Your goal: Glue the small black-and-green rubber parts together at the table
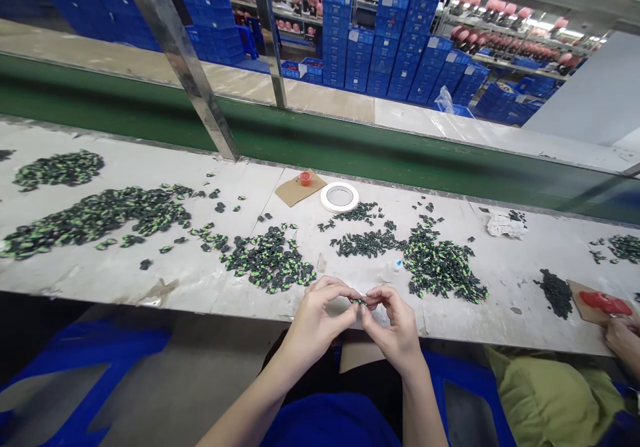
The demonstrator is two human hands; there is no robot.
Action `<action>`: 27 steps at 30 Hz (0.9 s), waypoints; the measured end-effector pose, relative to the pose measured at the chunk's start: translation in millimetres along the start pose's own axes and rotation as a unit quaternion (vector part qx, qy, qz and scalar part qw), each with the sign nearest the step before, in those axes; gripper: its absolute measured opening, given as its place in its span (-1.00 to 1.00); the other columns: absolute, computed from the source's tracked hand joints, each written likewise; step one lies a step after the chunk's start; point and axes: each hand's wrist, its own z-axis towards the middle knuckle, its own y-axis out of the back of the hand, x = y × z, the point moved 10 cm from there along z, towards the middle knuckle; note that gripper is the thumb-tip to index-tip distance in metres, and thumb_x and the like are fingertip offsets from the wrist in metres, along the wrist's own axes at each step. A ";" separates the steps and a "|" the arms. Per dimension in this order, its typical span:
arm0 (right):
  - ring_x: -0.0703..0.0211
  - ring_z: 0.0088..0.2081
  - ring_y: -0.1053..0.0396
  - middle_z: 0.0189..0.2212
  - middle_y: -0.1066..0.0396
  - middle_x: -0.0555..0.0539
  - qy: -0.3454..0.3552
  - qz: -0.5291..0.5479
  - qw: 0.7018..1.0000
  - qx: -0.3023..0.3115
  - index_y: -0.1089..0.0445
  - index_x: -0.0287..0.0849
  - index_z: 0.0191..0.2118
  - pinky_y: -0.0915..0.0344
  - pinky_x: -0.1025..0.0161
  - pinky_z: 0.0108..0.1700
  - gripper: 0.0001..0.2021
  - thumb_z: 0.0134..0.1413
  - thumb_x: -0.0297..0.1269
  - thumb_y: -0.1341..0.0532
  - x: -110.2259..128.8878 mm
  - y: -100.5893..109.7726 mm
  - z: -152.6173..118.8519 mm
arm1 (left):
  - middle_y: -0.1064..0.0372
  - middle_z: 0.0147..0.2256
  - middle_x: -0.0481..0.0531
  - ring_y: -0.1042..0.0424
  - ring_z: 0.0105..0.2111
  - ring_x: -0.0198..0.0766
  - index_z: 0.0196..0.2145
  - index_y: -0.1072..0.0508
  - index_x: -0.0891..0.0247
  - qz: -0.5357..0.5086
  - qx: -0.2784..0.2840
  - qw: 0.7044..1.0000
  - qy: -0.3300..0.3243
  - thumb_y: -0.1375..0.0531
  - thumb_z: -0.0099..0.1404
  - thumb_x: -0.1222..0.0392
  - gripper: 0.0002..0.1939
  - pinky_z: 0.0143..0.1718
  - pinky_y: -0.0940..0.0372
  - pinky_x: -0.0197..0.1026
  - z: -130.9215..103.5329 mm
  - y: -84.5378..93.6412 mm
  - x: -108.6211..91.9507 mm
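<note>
A small dark part with green marks [358, 301] is pinched between the fingertips of both hands at the table's front edge. My left hand [320, 314] grips its left end, and my right hand [395, 324] holds the right end. Beyond my left hand lies a pile of black and green parts [267, 259]. Another black and green pile [443, 260] is beyond my right hand. Small dark pieces [367, 243] are spread between these piles. A small white bottle with a blue tip [393, 270] stands just beyond my right hand.
A white tape roll [340, 197] lies beside a red cup [305, 178] on cardboard [293, 192]. Longer part piles [110, 214] cover the left. At far right, another person's hand [624, 340] is near red material [605, 302]. A green belt [320, 140] and metal posts stand behind.
</note>
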 end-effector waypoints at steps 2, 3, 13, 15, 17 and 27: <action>0.24 -0.41 -0.41 -0.43 -0.41 -0.01 -0.008 0.013 1.000 0.002 -0.34 -0.13 -0.27 -0.42 0.31 -0.32 -0.89 0.04 -0.39 -0.23 -1.6 -1.5 -0.3 | -0.47 -0.36 0.02 -0.46 -0.26 -0.17 -0.40 -0.57 0.15 0.008 -0.010 1.000 0.007 -0.25 0.11 0.27 -0.90 -0.14 -0.33 -0.11 -2.3 1.0 1.9; 0.25 -0.41 -0.40 -0.43 -0.40 -0.01 -0.013 0.019 1.000 0.004 -0.33 -0.13 -0.28 -0.41 0.31 -0.32 -0.90 0.04 -0.39 -0.24 -2.6 -2.2 -0.9 | -0.47 -0.37 0.02 -0.46 -0.27 -0.17 -0.41 -0.57 0.16 0.008 -0.013 1.000 0.010 -0.25 0.10 0.27 -0.91 -0.15 -0.33 -0.12 -3.5 1.5 2.6; 0.23 -0.42 -0.45 -0.51 -0.40 0.03 -0.113 0.137 0.984 -0.024 -0.32 -0.12 -0.25 -0.44 0.31 -0.32 -0.79 -0.01 -0.24 -0.31 -24.7 -5.3 -12.2 | -0.50 -0.39 0.04 -0.48 -0.31 -0.19 -0.42 -0.57 0.19 -0.030 -0.008 0.999 0.016 -0.23 0.10 0.26 -0.91 -0.21 -0.36 -0.17 -10.2 1.5 2.1; 0.23 -0.42 -0.45 -0.50 -0.42 0.02 -0.106 0.135 0.984 -0.038 -0.33 -0.11 -0.23 -0.45 0.30 -0.31 -0.79 0.00 -0.25 -0.30 -24.2 -3.8 -12.8 | -0.49 -0.39 0.03 -0.48 -0.32 -0.19 -0.41 -0.55 0.19 -0.017 -0.028 0.999 0.013 -0.24 0.10 0.24 -0.92 -0.20 -0.36 -0.16 -10.7 3.6 3.0; 0.22 -0.41 -0.46 -0.47 -0.45 -0.01 -0.098 0.114 0.988 -0.043 -0.34 -0.12 -0.20 -0.47 0.28 -0.29 -0.80 0.03 -0.27 -0.28 -22.0 -2.5 -13.5 | -0.49 -0.38 0.03 -0.48 -0.31 -0.18 -0.41 -0.54 0.19 -0.002 -0.043 0.999 0.011 -0.24 0.10 0.24 -0.93 -0.20 -0.35 -0.15 -11.0 5.0 4.2; 0.25 -0.41 -0.40 -0.41 -0.43 0.00 -0.019 -0.008 0.997 -0.076 -0.32 -0.11 -0.07 -0.42 0.29 -0.30 -0.72 0.06 -0.42 -0.24 5.1 11.3 -19.8 | -0.46 -0.37 0.04 -0.46 -0.29 -0.17 -0.41 -0.56 0.18 0.024 -0.046 0.999 0.009 -0.24 0.11 0.25 -0.92 -0.20 -0.34 -0.12 -10.0 3.4 15.5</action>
